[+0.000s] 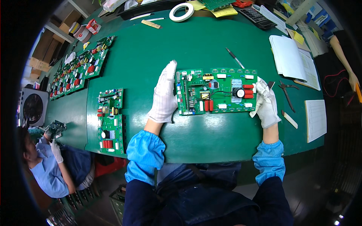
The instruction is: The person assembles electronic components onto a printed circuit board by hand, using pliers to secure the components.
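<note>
A green circuit board [224, 98] is between my two gloved hands over the green table. White connectors, red capacitors, a round black-and-white part and black wires sit on it. My left hand [164, 95], in a striped white glove, grips the left edge with its fingers stretched upward along it. At the right edge, my right hand [266, 104] has its fingers bent and closed on the board. A small dark-ended piece [270, 85] shows by the right glove's fingers; its kind I cannot make out. A second circuit board [113, 124] lies to the left.
Several circuit boards [81, 73] stand in a row at the far left. Pliers [288, 98], a white-handled blade [289, 119], a pen [235, 57] and papers [288, 56] lie around the right side. Tape [181, 12] and a calculator [256, 18] are at the back. A co-worker [51, 165] sits left.
</note>
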